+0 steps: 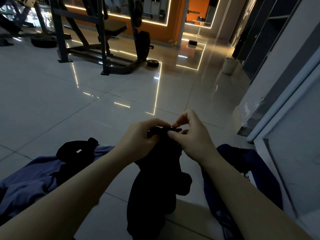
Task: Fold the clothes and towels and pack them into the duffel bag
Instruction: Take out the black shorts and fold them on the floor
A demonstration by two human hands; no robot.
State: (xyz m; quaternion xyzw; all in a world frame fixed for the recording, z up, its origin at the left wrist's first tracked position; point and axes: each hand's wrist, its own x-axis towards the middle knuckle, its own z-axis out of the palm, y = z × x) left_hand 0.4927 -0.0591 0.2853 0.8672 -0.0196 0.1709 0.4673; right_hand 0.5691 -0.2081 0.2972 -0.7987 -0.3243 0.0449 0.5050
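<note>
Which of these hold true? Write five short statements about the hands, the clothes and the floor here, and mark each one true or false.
1. Both hands hold the black garment up by its top edge. True: the left hand grips it and the right hand pinches it.
2. The black garment lies folded flat on the floor. False: it hangs down from the hands, unfolded.
3. A blue cloth lies on the floor under the left arm. True.
4. The dark blue bag sits to the left of the left arm. False: it sits on the right, beside the right arm.
5. The right hand is resting flat on the tiled floor. False: it is raised, fingers pinching the garment.
</note>
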